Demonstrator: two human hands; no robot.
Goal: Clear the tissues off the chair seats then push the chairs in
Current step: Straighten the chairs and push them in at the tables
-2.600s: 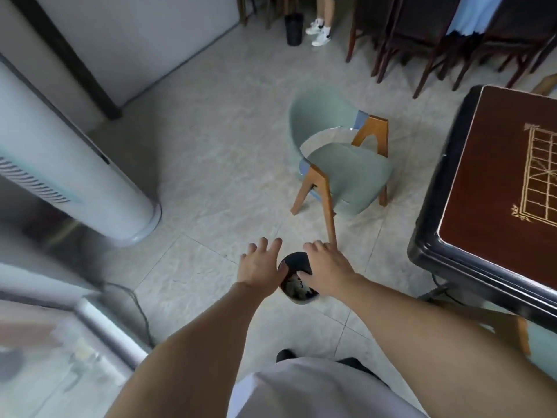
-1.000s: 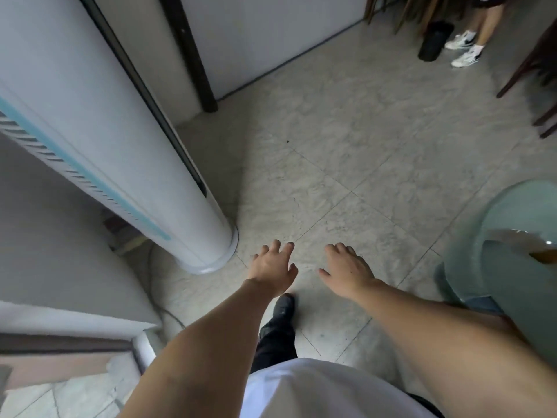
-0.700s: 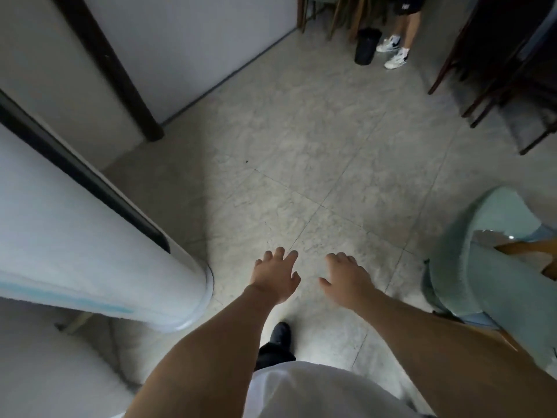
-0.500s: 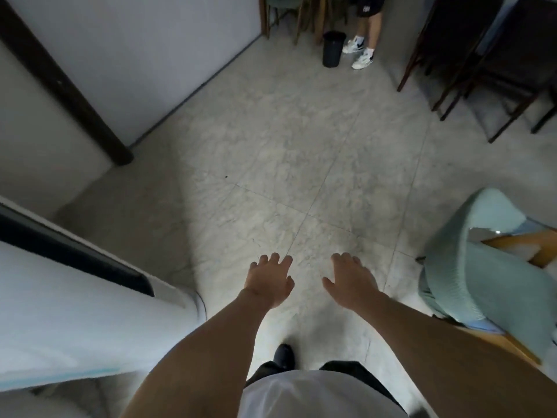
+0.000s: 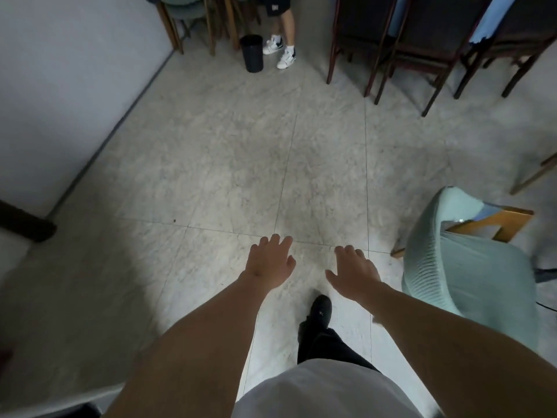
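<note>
My left hand (image 5: 270, 260) and my right hand (image 5: 352, 271) are stretched out over the tiled floor, palms down, fingers apart, holding nothing. A pale green upholstered chair (image 5: 464, 260) with a wooden frame stands at the right, its rounded back towards me, a short way right of my right hand. Its seat is hidden behind the backrest. No tissue is visible.
Dark wooden chairs (image 5: 401, 40) line the far right. A black bin (image 5: 252, 52) and another person's legs in white sneakers (image 5: 283, 52) stand at the far end beside green chairs (image 5: 184, 10). A white wall (image 5: 60, 70) runs along the left. My black shoe (image 5: 321, 309) steps forward.
The view has swung right, away from the white standing unit, which has left the frame. The green chair has come closer on the right. Both hands stay empty and spread.
</note>
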